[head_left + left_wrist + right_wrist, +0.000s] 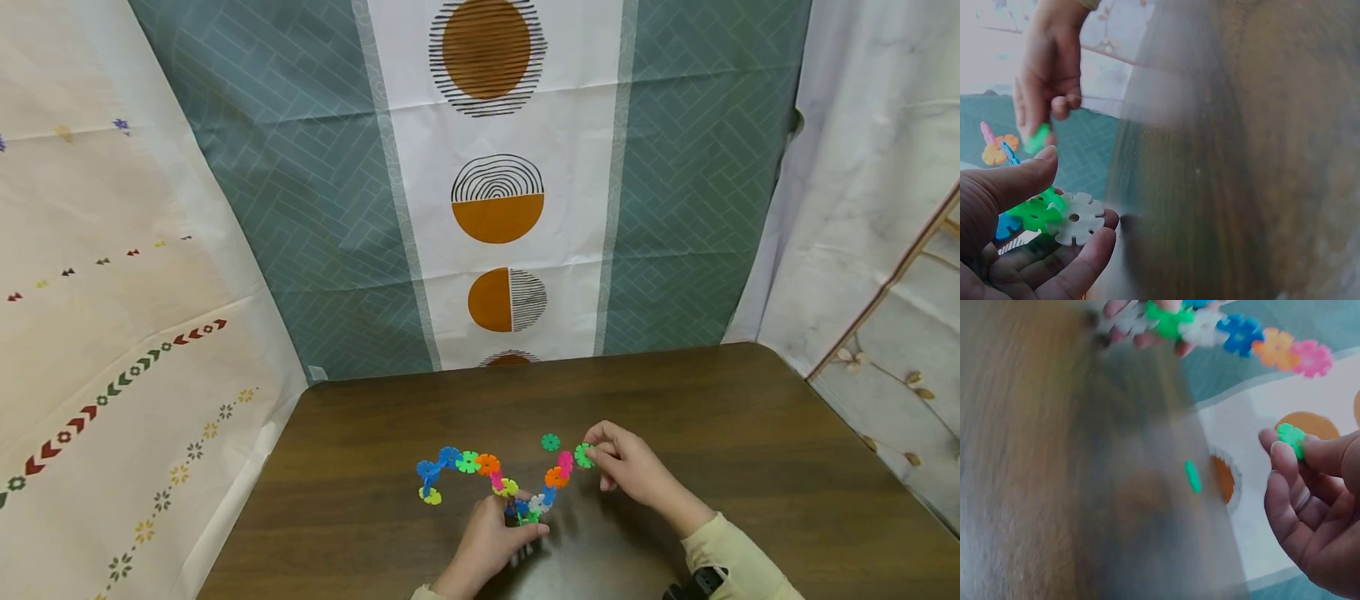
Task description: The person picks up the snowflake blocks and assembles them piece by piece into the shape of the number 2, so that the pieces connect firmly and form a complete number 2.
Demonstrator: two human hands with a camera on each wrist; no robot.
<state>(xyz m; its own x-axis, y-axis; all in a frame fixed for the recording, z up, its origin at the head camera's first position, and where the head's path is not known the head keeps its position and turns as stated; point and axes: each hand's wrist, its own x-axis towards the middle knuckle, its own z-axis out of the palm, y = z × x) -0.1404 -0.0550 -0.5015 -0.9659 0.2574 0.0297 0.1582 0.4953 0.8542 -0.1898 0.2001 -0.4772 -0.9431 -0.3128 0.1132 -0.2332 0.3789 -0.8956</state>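
A chain of notched, flower-shaped plastic discs [488, 464] in several colours winds above the table. My left hand [491, 537] grips its middle; in the left wrist view the thumb presses a green disc [1036, 215] beside a grey-white disc [1075, 218]. Out to the right, a pink disc [1311, 359] ends the chain, joined to an orange disc [1275, 348]. Between thumb and fingertips my right hand [633, 471] pinches a bright green disc [1291, 440], close to that pink end; in the right wrist view the two are apart. Part of the chain is hidden behind the left fingers.
One loose darker green disc [551, 442] lies on the brown wooden table [360, 425], beyond the chain's right end. Patterned cloths [675, 208] hang behind the table and at both sides.
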